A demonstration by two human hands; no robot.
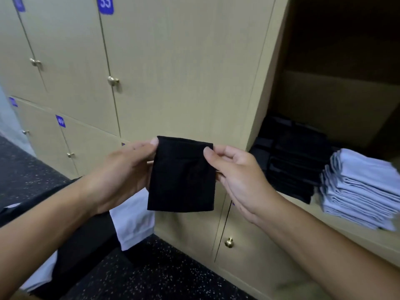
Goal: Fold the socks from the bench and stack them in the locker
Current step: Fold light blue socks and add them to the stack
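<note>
beige lockers (173, 61) behind; left hand (121, 169) and right hand (240, 176) each pinch folded black sock (181, 176).

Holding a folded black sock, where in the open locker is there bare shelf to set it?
Bare shelf shows only along the front edge, before the black stack and left of the white stack. Both stacks crowd the rest. Hands: left hand, right hand.

Both hands up, pinching.
Left hand (125, 167) and right hand (236, 176) face each other, thumbs forward, forearms bare.
</note>
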